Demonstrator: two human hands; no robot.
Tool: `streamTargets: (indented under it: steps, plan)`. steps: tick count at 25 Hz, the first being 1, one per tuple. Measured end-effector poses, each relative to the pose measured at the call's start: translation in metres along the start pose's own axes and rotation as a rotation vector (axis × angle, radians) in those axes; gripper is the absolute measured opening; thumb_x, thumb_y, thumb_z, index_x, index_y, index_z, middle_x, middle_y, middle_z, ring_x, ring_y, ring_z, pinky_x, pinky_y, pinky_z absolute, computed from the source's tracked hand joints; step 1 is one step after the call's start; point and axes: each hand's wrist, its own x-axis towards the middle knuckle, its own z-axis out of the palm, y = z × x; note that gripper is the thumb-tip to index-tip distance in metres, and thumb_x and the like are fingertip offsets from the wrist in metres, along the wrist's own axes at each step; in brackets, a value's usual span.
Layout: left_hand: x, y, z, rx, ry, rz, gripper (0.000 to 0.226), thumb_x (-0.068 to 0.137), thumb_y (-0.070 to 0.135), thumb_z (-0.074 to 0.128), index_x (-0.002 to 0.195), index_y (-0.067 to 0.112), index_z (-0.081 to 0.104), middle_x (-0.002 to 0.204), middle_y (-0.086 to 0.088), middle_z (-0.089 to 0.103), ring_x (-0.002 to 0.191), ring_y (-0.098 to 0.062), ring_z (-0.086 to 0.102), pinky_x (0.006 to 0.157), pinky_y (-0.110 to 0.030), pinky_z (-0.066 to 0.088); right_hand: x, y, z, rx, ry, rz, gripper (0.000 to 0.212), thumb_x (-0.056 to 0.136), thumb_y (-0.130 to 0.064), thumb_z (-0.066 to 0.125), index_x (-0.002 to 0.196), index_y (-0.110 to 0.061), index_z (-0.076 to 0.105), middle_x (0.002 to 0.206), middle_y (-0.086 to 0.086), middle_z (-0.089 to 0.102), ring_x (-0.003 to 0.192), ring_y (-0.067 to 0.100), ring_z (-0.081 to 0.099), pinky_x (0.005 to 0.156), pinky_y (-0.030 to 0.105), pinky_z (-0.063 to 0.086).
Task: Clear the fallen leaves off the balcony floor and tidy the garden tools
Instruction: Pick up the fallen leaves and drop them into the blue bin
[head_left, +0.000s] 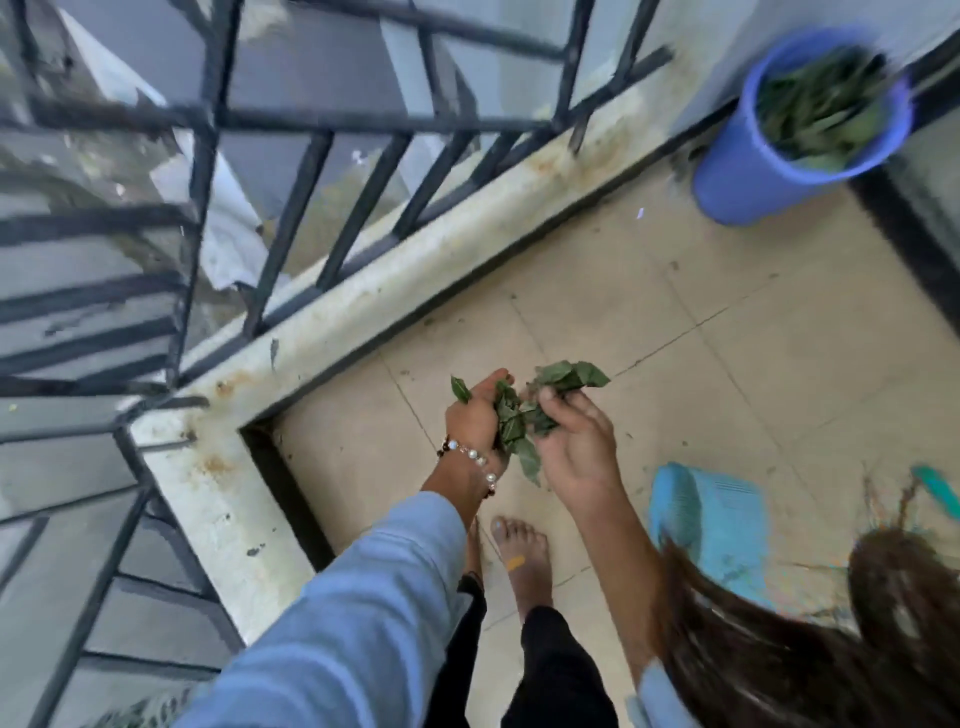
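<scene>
Both my hands hold a bunch of green leaves (524, 410) above the beige tiled balcony floor (675, 322). My left hand (475, 415), with a bead bracelet at the wrist, cups the bunch from the left. My right hand (574, 441) grips the bunch from the right, with leaves sticking out above its fingers. A blue bucket (743, 166) filled with green leaves stands at the far right corner, well away from my hands. A light blue dustpan (711, 519) lies on the floor to the right of my right arm.
A black metal railing (291, 208) on a stained white curb (363, 312) runs along the left and far side. My bare feet (519, 556) stand below my hands. A green handle (937, 488) shows at the right edge. Small leaf bits dot the tiles.
</scene>
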Motion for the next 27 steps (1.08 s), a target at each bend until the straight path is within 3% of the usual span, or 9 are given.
streamTargets:
  steps: [2,5,7,11,14,17,20,23,27]
  plan:
    - [-0.05,0.025,0.038,-0.029,-0.085,-0.039,0.018,0.087,0.01,0.06,0.099,0.004,0.072,0.107,-0.018,0.069,0.087,-0.031,0.067,0.089,-0.042,0.055,-0.035,-0.034,0.042,-0.047,0.038,-0.116,0.016,0.081,0.01,0.053,0.086,-0.002,0.063,0.074,0.007,0.07,0.07,0.016,0.066,0.068,0.026,0.054]
    - [-0.109,0.057,0.09,-0.076,-0.191,-0.087,0.014,0.093,0.013,0.051,0.088,0.011,0.064,0.085,-0.009,0.064,0.071,-0.022,0.062,0.071,-0.029,0.056,-0.073,-0.086,0.086,-0.191,0.065,-0.271,0.022,0.082,0.004,0.048,0.084,-0.008,0.067,0.073,0.002,0.07,0.07,0.014,0.065,0.067,0.025,0.052]
    - [-0.133,0.069,0.126,-0.059,-0.255,-0.107,0.014,0.096,0.016,0.047,0.094,0.012,0.06,0.082,-0.007,0.061,0.068,-0.02,0.061,0.064,-0.027,0.055,-0.081,-0.117,0.098,-0.225,0.076,-0.34,0.022,0.075,-0.009,0.051,0.086,-0.012,0.069,0.081,0.006,0.069,0.08,0.019,0.063,0.074,0.031,0.051]
    - [-0.15,0.072,0.219,0.114,-0.341,-0.096,0.012,0.092,0.02,0.055,0.088,0.015,0.065,0.082,-0.008,0.06,0.069,-0.022,0.06,0.068,-0.031,0.051,-0.052,-0.193,0.098,-0.104,0.147,-0.404,0.02,0.079,-0.02,0.058,0.093,-0.013,0.071,0.095,0.013,0.07,0.093,0.03,0.063,0.087,0.041,0.049]
    - [-0.142,0.064,0.301,0.171,-0.436,-0.101,0.014,0.088,0.028,0.059,0.083,0.016,0.066,0.087,-0.006,0.059,0.075,-0.022,0.058,0.077,-0.033,0.047,-0.002,-0.257,0.08,-0.008,0.232,-0.416,0.016,0.084,-0.016,0.06,0.096,-0.011,0.07,0.099,0.018,0.07,0.097,0.036,0.065,0.087,0.043,0.05]
    - [-0.11,0.05,0.397,0.15,-0.429,-0.09,0.041,0.091,0.05,0.051,0.099,0.011,0.063,0.096,-0.012,0.064,0.084,-0.027,0.062,0.084,-0.036,0.049,0.067,-0.331,0.053,0.046,0.27,-0.442,0.021,0.082,-0.013,0.057,0.101,-0.011,0.067,0.104,0.022,0.068,0.101,0.04,0.063,0.092,0.05,0.049]
    - [-0.069,0.039,0.486,0.178,-0.419,-0.095,0.068,0.092,0.064,0.038,0.119,0.006,0.06,0.117,-0.021,0.064,0.109,-0.037,0.062,0.1,-0.042,0.047,0.134,-0.399,0.031,0.026,0.336,-0.522,0.036,0.077,-0.007,0.05,0.109,-0.016,0.063,0.116,0.018,0.065,0.108,0.037,0.06,0.1,0.052,0.044]
    - [-0.021,0.031,0.55,0.335,-0.34,-0.007,0.05,0.1,0.043,0.039,0.118,0.003,0.063,0.114,-0.02,0.068,0.108,-0.034,0.064,0.099,-0.042,0.049,0.197,-0.442,0.014,-0.059,0.402,-0.519,0.049,0.075,-0.005,0.046,0.11,-0.036,0.061,0.124,0.008,0.061,0.116,0.028,0.058,0.102,0.05,0.046]
    - [0.068,0.02,0.606,0.574,-0.395,0.2,0.026,0.1,0.019,0.042,0.114,0.013,0.064,0.116,-0.013,0.068,0.112,-0.03,0.062,0.099,-0.042,0.049,0.286,-0.462,-0.013,-0.172,0.487,-0.494,0.045,0.074,-0.008,0.048,0.104,-0.037,0.063,0.117,0.001,0.065,0.112,0.023,0.06,0.1,0.047,0.047]
